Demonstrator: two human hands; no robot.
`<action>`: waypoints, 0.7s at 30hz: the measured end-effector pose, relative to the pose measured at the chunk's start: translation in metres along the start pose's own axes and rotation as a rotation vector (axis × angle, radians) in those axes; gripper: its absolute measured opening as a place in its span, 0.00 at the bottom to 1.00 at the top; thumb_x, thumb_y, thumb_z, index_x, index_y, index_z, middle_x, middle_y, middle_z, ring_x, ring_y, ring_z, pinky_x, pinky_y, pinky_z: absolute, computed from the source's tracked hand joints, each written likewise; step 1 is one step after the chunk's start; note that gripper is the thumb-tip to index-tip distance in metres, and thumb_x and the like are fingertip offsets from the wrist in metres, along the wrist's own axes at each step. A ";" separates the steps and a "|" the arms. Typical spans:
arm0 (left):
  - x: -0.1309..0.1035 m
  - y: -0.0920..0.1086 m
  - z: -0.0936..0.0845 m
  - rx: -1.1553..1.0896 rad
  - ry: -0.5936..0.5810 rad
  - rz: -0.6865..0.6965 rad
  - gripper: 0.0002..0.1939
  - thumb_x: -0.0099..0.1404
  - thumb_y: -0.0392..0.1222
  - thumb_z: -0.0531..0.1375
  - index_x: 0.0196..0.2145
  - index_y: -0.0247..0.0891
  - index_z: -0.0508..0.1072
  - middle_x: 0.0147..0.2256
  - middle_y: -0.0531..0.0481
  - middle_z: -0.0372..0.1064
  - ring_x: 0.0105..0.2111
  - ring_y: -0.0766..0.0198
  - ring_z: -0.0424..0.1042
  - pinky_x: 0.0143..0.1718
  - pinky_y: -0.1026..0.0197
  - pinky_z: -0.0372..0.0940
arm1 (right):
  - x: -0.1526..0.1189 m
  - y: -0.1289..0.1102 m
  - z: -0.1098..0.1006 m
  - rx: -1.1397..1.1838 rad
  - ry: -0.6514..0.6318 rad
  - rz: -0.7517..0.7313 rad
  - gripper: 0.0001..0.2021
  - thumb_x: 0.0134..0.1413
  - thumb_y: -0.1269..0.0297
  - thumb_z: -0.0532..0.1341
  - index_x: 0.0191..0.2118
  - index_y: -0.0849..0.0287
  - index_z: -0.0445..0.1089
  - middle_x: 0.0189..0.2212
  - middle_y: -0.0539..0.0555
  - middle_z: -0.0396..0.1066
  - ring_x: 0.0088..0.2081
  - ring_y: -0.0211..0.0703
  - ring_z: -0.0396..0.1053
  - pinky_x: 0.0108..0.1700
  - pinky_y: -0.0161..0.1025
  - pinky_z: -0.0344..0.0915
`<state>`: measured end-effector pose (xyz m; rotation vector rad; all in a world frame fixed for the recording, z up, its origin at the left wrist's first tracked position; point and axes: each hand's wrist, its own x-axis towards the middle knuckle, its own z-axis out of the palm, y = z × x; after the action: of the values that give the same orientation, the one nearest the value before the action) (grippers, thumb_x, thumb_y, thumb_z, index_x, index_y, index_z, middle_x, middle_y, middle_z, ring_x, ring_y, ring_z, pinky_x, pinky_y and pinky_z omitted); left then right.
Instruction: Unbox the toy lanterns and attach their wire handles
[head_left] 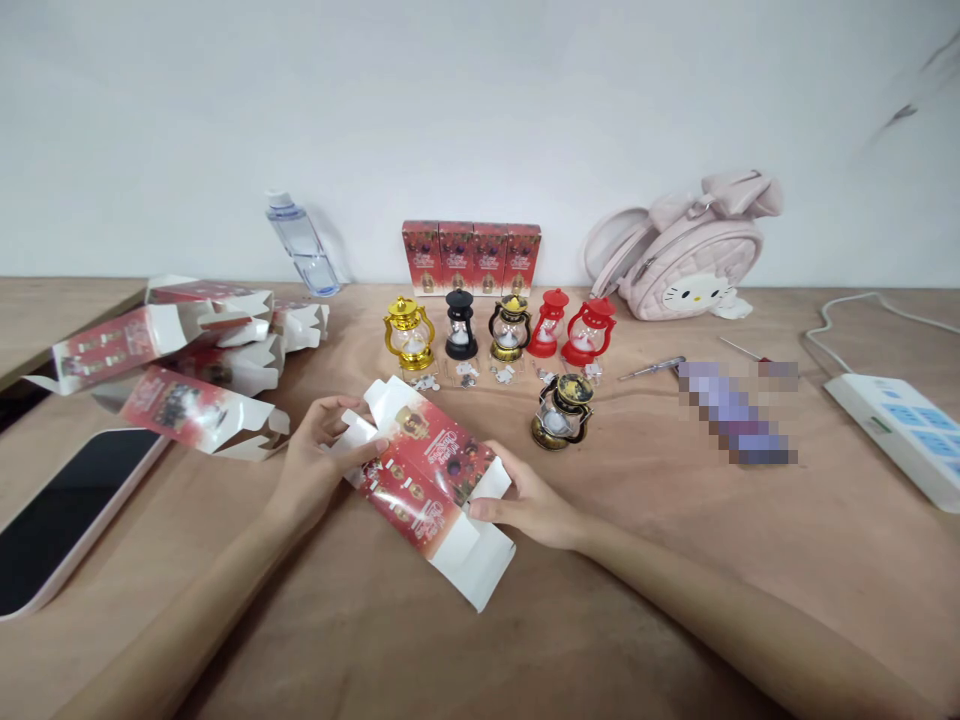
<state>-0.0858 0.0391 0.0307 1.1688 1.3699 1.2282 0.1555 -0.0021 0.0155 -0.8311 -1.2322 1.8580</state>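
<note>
Holding one carton [429, 462]; six lanterns [511, 332] nearby

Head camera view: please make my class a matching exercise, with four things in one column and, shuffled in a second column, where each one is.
Things
1. Clear bottle with a white cap
2. Red-and-white cardboard box with open flaps
3. Pale pink quilted bag with a cat face
4. Shiny gold lantern with a clear globe

Places
A. Held in the left hand and right hand
B. Left end of the row of five lanterns
C. Right of the four standing red boxes
D. Near the wall, left of those boxes

Pairs: 1-D, 2-A, 3-C, 4-B
</note>
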 end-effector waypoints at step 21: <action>-0.037 0.000 0.035 -0.240 -0.054 -0.176 0.26 0.43 0.46 0.73 0.38 0.34 0.72 0.35 0.46 0.77 0.33 0.54 0.76 0.37 0.53 0.74 | 0.007 0.012 0.006 0.128 0.310 -0.090 0.23 0.34 0.58 0.74 0.37 0.56 0.66 0.34 0.48 0.75 0.35 0.40 0.72 0.37 0.35 0.68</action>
<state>-0.0463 0.0068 0.0296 0.8895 1.2198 1.1892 0.1444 -0.0019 0.0049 -0.9356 -0.9321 1.6438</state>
